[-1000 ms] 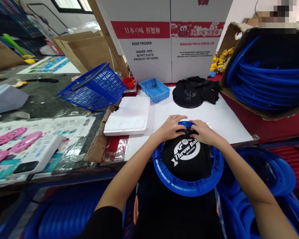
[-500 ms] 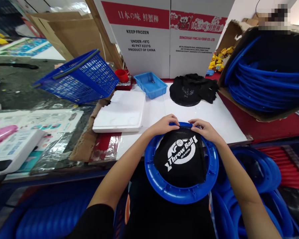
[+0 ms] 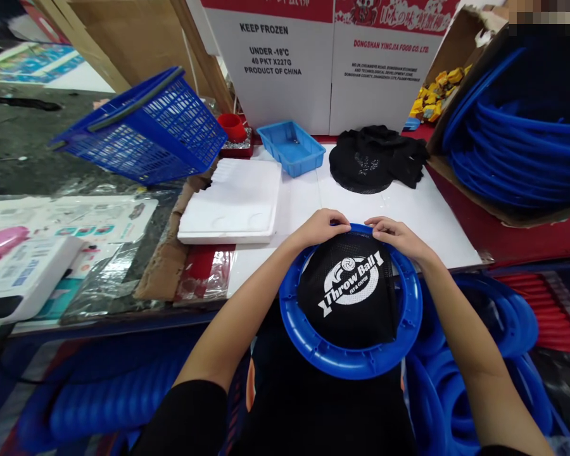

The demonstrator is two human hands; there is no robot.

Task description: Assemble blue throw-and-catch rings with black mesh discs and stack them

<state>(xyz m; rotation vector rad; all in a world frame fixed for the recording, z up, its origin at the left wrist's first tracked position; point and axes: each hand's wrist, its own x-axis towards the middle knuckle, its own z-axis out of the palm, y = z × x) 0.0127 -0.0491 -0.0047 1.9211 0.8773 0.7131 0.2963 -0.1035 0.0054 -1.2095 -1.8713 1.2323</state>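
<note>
A blue plastic ring (image 3: 342, 361) rests against my body at the near edge of the white table top (image 3: 422, 221). A black mesh net (image 3: 349, 291) printed "Throw Ball" in white lies across its middle. My left hand (image 3: 323, 226) and my right hand (image 3: 393, 232) both pinch the net's far edge against the far rim of the ring, fingers curled and closed. A pile of more black nets (image 3: 373, 163) lies farther back on the table.
A small blue tray (image 3: 291, 147), a red cup (image 3: 232, 127) and a white foam slab (image 3: 235, 202) sit to the left. A tilted blue basket (image 3: 142, 130) stands beyond. A cardboard box of blue rings (image 3: 513, 145) is at right. White cartons (image 3: 323, 63) stand behind.
My hands have slid slightly apart along the ring's far rim, and more of the net is stretched flat over the ring. The camera has dipped down a little.
</note>
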